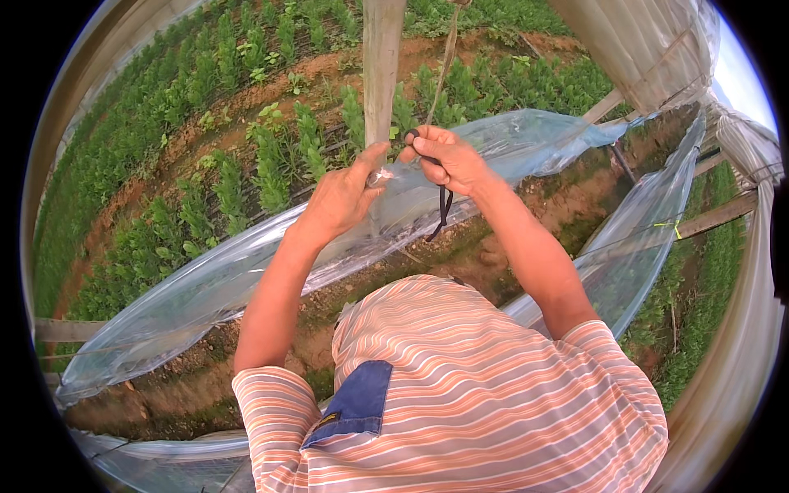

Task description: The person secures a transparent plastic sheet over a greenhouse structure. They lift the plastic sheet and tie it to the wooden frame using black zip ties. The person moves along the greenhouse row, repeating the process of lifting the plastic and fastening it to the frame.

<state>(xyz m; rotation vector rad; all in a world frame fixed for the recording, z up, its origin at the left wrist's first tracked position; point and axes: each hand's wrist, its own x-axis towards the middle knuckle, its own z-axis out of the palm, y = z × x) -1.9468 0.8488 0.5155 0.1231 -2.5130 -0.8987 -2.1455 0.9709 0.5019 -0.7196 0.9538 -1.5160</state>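
Note:
My left hand [342,200] pinches the gathered upper edge of a clear plastic sheet [246,271] against a grey post [381,74]. A shiny crumple of the film shows by its fingertips. Just to the right, my right hand [453,160] grips a black cord [444,212]. One part of the cord loops over the fingers, and a doubled tail hangs below the palm. The post's lower part shows dimly through the sheet, which stretches out to both sides of it. Whether the cord passes around the post cannot be told.
Rows of green plants [271,160] grow beyond the sheet. A bare soil path [481,259] runs before me. At right stand a second plastic sheet [653,252] and a wooden rail [718,219] with a yellow tie [676,229]. A strap [445,68] hangs near the post.

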